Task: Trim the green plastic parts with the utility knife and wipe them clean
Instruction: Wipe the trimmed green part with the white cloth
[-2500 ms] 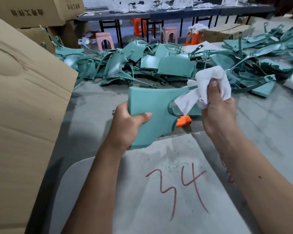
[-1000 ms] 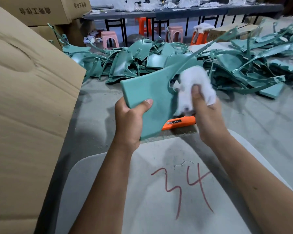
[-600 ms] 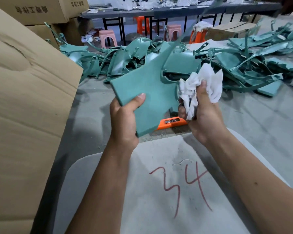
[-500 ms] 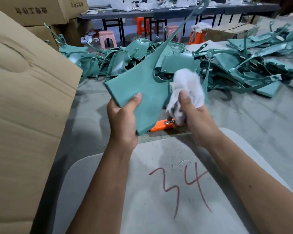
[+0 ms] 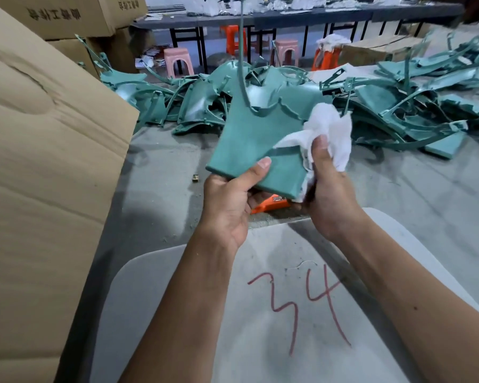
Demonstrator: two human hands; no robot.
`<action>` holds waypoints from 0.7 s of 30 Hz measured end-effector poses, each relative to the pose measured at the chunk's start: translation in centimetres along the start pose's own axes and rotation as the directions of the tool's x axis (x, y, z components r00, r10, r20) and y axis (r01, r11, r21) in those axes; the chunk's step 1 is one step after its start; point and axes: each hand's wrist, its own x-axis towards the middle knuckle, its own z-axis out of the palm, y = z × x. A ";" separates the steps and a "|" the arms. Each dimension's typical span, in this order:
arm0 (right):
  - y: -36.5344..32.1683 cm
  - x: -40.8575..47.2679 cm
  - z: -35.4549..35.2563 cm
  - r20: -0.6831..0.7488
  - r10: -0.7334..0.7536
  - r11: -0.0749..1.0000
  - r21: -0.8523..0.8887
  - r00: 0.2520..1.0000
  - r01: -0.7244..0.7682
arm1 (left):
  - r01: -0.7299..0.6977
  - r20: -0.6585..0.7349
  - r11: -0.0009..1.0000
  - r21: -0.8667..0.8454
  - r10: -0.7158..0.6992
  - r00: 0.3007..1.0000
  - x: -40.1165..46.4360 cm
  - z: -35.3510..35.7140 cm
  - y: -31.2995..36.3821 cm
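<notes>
My left hand (image 5: 227, 200) grips the green part (image 5: 256, 145) by its near edge, thumb on top, held up over the worktop (image 5: 161, 172) w/ its thin stem pointing up. My right hand (image 5: 329, 186) has fingers curled round a white rag (image 5: 332, 131), pressed on the part's right side. Orange utility knife (image 5: 268, 204) lies on the worktop under the part. More green parts (image 5: 398, 106) piled along the far edge.

We've got one head cam, wide-angle, looking fwd and down from above the forearms. Both hands sit close, mid-frame; the table (image 5: 155, 167) stretches away beyond them.
</notes>
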 end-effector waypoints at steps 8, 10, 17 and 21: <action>-0.1 -0.5 0.5 0.156 0.093 0.983 0.141 0.983 -0.116 | -0.015 0.047 0.997 -0.069 0.019 0.999 -0.1 0.1 -0.1; 0.1 -0.6 0.6 0.127 0.129 0.970 0.190 0.984 -0.151 | -0.001 0.021 0.981 -0.195 0.006 1.000 0.0 0.5 -0.2; 1.7 -0.8 1.0 0.195 -0.255 0.821 -0.474 0.947 0.319 | -0.151 -0.188 0.953 -0.262 0.103 0.977 0.5 0.2 -0.5; 0.7 -0.6 0.7 0.112 -0.233 0.963 -0.114 0.966 0.245 | -0.015 -0.071 0.967 -0.252 -0.003 0.998 0.5 0.1 0.0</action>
